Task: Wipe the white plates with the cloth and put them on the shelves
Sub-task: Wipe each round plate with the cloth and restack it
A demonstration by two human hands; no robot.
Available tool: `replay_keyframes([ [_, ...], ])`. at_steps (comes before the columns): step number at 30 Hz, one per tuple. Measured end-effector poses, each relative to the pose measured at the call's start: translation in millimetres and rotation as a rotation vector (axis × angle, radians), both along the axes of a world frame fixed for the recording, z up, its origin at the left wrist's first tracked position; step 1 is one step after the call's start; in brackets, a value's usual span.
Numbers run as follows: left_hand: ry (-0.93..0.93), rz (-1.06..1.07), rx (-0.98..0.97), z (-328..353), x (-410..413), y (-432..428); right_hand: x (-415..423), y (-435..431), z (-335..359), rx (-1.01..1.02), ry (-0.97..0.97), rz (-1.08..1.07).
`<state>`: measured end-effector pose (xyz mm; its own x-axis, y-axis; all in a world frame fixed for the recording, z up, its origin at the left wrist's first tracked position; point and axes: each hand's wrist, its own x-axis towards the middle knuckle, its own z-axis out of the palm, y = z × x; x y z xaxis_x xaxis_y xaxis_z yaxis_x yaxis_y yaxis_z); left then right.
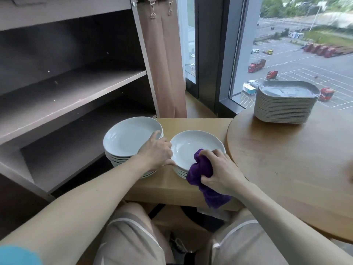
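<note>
Taller plate stack (126,138) stands between shelves (76,88) and the right stack (191,144).

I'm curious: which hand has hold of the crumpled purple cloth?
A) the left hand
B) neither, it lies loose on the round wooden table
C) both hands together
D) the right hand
D: the right hand grips the crumpled purple cloth at the top white round plate of the right-hand stack, while the left hand only touches that plate's rim.

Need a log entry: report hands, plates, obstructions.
Left hand grips top plate rim. Right hand bunches purple cloth on it. Shelves open, nothing blocking.
</note>
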<state>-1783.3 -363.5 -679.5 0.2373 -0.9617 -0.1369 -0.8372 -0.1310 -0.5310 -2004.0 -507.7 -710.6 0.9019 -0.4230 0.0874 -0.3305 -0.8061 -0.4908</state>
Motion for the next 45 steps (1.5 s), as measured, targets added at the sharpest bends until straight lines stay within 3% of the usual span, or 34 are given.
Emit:
replay_keyframes([
  [4, -0.001, -0.019, -0.079, 4.4, -0.4, 6.3, 2.2, 3.7, 1.5, -0.019, -0.092, -0.038],
  [11, 0.307, 0.071, -0.259, 27.9, -10.1, 3.7, 3.9, 7.4, 8.5, 0.033, -0.243, -0.098],
  [15, 0.442, 0.074, -0.257, 36.5, -19.1, -3.2, 1.8, 4.8, 10.4, 0.061, -0.293, -0.158],
  [27, 0.103, -0.292, -0.193, 88.7, -24.9, -20.7, 3.9, 4.9, 6.0, 0.128, -0.307, -0.123],
  [32, -0.012, -0.333, -0.308, 119.4, -16.8, -3.4, 4.1, -3.4, 2.9, 0.110, -0.292, -0.147],
  [41, -0.035, -0.199, -0.509, 131.4, -1.1, 47.0, 7.3, -5.5, -3.3, 0.105, -0.254, -0.135],
  [45, 0.004, -0.020, -0.650, 117.4, 7.7, 77.2, 6.5, -6.2, -5.0, 0.115, -0.251, -0.141],
])
